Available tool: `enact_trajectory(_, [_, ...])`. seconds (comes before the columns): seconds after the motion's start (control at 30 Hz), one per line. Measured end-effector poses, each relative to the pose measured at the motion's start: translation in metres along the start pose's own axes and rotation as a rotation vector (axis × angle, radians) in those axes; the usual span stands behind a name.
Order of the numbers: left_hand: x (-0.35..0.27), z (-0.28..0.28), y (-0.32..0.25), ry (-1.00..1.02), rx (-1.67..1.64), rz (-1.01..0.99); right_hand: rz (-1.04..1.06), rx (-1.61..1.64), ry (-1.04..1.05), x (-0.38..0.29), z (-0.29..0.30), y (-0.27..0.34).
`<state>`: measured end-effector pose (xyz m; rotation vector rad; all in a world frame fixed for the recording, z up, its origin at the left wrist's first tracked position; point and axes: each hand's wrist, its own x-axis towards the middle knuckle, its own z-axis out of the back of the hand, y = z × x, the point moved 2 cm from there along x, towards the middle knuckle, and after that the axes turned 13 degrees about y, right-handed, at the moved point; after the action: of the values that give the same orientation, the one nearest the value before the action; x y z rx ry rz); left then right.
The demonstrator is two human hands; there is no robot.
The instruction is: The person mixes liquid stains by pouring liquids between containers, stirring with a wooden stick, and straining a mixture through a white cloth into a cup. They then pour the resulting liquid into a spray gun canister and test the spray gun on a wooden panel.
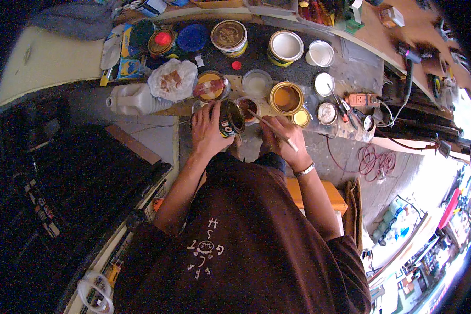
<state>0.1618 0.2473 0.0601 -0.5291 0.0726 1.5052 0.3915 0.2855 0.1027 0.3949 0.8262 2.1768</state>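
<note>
My left hand [207,131] holds a dark paint can [231,119] tilted, its open mouth facing right, beside a small clear tub with reddish-brown paint [248,109]. Between the fingers of my right hand [284,137] is a flat wooden stick [278,133]; its far end reaches the tub. Just beyond the right hand stands an open can of orange-brown paint [286,98], with a small container of yellow paint [300,117] close by. A clear tub of whitish liquid [256,83] and a round container with orange-yellow contents [210,86] stand behind the dark can.
A translucent plastic jug [129,99] lies at the left. Several cans stand farther back, among them a white-filled one [285,46]. Screwdrivers [343,110] lie near an orange power strip [362,99] at the right. A coiled red hose or cord [376,163] rests on the floor.
</note>
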Motion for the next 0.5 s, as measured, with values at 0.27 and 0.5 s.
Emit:
enact_trajectory(0.27, [-0.012,-0.012,0.017,-0.106,-0.355,-0.083,-0.072,0.044,0.001,-0.004,-0.013,-0.013])
enact_trajectory(0.5, [-0.023,-0.025,0.029,-0.212,-0.537,-0.144,-0.133,0.108,-0.039,-0.007,-0.014,-0.013])
